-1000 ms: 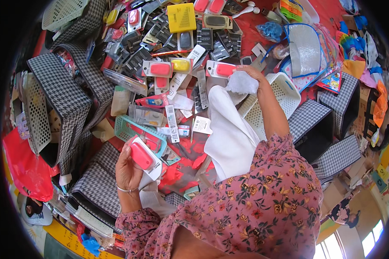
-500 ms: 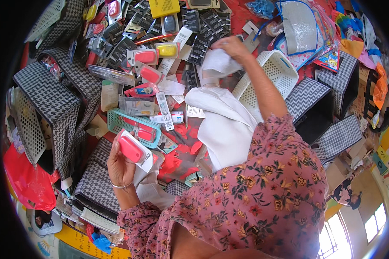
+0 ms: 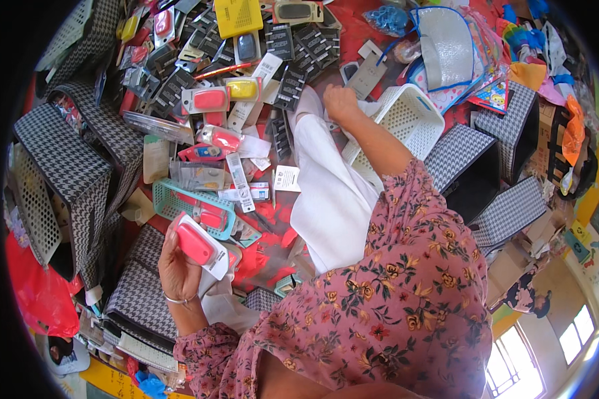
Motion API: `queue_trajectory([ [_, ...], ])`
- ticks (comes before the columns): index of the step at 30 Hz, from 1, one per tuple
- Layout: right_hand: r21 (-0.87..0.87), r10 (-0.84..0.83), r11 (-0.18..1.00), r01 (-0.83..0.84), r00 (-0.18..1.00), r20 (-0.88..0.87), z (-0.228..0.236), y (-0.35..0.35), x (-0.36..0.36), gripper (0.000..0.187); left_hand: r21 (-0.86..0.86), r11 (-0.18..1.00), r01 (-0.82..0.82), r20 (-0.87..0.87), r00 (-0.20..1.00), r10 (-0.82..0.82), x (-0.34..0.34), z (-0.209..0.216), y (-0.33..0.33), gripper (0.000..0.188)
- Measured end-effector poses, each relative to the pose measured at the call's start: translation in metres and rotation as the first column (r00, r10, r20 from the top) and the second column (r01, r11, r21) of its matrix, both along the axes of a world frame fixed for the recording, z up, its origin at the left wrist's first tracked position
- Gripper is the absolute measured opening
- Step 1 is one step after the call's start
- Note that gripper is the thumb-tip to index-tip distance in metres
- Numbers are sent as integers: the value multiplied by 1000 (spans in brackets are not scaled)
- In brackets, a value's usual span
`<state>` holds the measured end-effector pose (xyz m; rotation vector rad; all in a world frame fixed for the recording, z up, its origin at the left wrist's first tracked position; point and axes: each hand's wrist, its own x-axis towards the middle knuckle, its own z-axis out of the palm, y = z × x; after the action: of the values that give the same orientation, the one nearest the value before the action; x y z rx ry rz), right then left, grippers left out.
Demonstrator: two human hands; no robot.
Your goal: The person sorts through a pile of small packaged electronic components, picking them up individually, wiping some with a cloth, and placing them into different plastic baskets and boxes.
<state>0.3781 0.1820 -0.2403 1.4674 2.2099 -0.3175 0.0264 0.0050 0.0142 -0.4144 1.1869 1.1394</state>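
My left hand (image 3: 182,269) grips a red rounded item packed on a white card (image 3: 197,245), holding it tilted above the light-blue basket. In that light-blue basket (image 3: 163,199) lie more red packaged items. My right hand (image 3: 341,104) is curled closed beside the white-clothed leg (image 3: 326,193); what its fingers hold, if anything, is hidden. A white perforated basket (image 3: 416,120) stands just right of that hand. Left of the leg are several carded packs, among them a red one (image 3: 209,100), a yellow one (image 3: 244,89) and a black card (image 3: 291,86).
Houndstooth storage boxes (image 3: 63,149) stack on the left, with others (image 3: 459,156) on the right. A red plastic bag (image 3: 43,286) sits at lower left. Clear-windowed bags (image 3: 446,50) lie at upper right. A yellow box (image 3: 238,16) rests on the black cards at the top.
My right hand has drawn slightly nearer and curled, and the white cloth under it has shifted, showing more of the leg. The left hand keeps the red pack. The whole view has shifted slightly.
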Motion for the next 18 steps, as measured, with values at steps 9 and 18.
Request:
queue_trajectory([
  [9,-175,-11,985,11,1000,-3,23,-9,-7,25,21,999,26,-5,1000,-26,4,3,3,36],
  [18,-34,-36,999,34,996,-79,13,-39,-6,44,4,999,36,-30,999,-36,3,3,2,36],
])
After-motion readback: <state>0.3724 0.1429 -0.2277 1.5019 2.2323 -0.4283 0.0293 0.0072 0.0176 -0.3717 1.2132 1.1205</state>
